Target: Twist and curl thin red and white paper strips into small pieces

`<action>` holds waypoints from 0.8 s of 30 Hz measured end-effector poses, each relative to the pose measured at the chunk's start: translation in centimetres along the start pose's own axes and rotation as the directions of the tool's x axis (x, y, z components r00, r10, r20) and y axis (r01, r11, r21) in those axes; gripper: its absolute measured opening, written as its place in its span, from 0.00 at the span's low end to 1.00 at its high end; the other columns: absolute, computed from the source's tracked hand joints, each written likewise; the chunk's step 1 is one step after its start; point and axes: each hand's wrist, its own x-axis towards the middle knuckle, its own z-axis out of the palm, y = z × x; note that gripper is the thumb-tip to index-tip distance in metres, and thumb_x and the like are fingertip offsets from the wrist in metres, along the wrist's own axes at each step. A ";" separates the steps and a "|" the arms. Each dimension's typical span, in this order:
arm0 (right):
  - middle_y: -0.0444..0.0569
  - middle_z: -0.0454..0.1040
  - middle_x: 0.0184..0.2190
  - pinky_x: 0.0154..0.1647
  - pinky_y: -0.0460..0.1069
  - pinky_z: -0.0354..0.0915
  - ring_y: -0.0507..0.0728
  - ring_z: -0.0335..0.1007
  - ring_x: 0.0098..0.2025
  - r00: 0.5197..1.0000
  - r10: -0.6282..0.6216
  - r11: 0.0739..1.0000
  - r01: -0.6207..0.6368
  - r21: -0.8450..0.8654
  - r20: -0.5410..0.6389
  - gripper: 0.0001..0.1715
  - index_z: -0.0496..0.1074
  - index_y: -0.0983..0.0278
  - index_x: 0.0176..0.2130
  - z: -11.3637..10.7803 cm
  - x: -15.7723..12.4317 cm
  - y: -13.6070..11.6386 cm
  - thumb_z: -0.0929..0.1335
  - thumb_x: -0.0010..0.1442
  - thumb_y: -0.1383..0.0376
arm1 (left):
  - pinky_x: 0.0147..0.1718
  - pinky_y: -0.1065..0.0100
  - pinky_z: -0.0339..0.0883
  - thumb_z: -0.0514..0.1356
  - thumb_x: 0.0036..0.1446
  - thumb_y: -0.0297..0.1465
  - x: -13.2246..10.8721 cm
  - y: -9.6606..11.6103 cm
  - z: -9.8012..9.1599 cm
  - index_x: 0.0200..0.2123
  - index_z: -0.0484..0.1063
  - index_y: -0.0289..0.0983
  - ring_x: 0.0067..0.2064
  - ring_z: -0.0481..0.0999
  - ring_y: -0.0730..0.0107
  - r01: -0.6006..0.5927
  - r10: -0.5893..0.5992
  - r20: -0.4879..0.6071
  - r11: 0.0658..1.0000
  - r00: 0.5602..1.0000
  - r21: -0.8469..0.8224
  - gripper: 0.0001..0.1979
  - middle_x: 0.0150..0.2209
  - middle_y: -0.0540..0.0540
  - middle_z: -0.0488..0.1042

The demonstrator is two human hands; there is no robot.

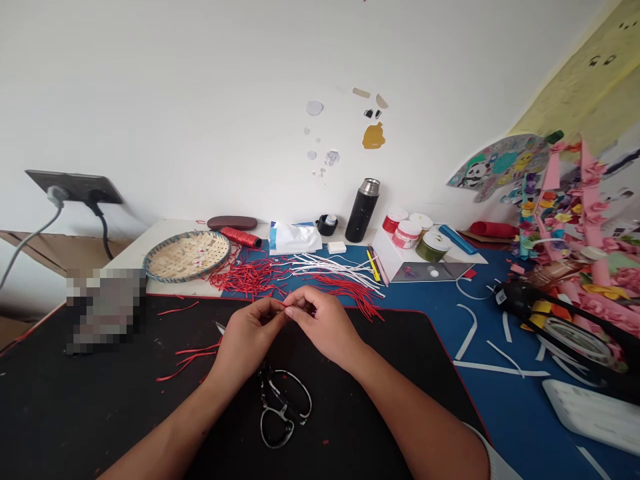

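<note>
My left hand [250, 337] and my right hand [325, 323] meet above a black desk mat [350, 373], their fingertips pinching a thin red paper strip [284, 304]. Most of that strip is hidden by my fingers. Below my hands lie black-handled scissors [283, 407], with their blades partly under my left hand. Several loose red strips [187, 357] lie to the left of my left hand. Farther ahead are a tangled pile of red strips [245, 277] and a bundle of white strips [330, 269].
A round woven bamboo tray [187, 257] and a red thread spool [241, 237] stand at the back left. A black thermos [363, 210] and paint jars [406, 230] stand behind. White strips [480, 347] lie on a blue mat. A pink paper craft [585, 227] rises at the right.
</note>
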 end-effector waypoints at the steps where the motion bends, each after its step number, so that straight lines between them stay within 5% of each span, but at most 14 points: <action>1: 0.42 0.78 0.33 0.38 0.50 0.65 0.54 0.73 0.35 1.000 0.003 1.000 -0.003 -0.003 0.000 0.06 0.77 0.59 0.40 0.0 0.0 0.0 0.72 0.63 0.69 | 0.31 0.66 0.66 0.66 0.54 0.44 0.0 0.0 0.0 0.29 0.82 0.41 0.31 0.76 0.61 0.000 0.000 0.004 1.000 1.000 0.004 0.12 0.28 0.49 0.82; 7: 0.42 0.76 0.32 0.38 0.49 0.66 0.54 0.71 0.34 0.999 0.048 0.997 -0.049 0.067 0.023 0.04 0.75 0.60 0.38 -0.2 0.1 -0.2 0.71 0.63 0.70 | 0.33 0.65 0.67 0.67 0.55 0.45 0.0 -0.1 0.1 0.30 0.80 0.41 0.32 0.77 0.61 0.006 -0.004 0.037 0.998 0.999 -0.057 0.14 0.29 0.48 0.81; 13: 0.41 0.75 0.31 0.37 0.49 0.65 0.53 0.69 0.33 0.998 0.040 0.995 -0.045 0.086 0.058 0.04 0.74 0.61 0.36 -0.5 0.1 -0.5 0.71 0.63 0.70 | 0.38 0.63 0.72 0.66 0.58 0.42 -0.1 0.0 0.0 0.57 0.77 0.42 0.36 0.80 0.60 -0.055 0.064 0.063 0.987 0.996 -0.148 0.24 0.33 0.49 0.83; 19: 0.42 0.75 0.31 0.37 0.49 0.66 0.54 0.71 0.33 0.997 0.035 0.995 -0.041 0.096 0.062 0.04 0.75 0.61 0.36 -0.5 0.1 -0.5 0.71 0.63 0.69 | 0.45 0.61 0.74 0.66 0.59 0.41 0.0 -0.3 0.0 0.47 0.81 0.42 0.43 0.83 0.56 -0.063 0.076 0.086 0.987 0.993 -0.150 0.15 0.40 0.46 0.85; 24: 0.42 0.75 0.31 0.39 0.50 0.67 0.54 0.72 0.33 0.997 0.047 0.988 -0.055 0.143 0.058 0.02 0.74 0.60 0.37 -0.5 0.2 -0.2 0.71 0.63 0.68 | 0.37 0.64 0.73 0.66 0.58 0.44 0.1 -0.2 0.2 0.36 0.79 0.41 0.34 0.80 0.60 -0.035 0.048 0.074 0.985 0.996 -0.169 0.12 0.32 0.48 0.82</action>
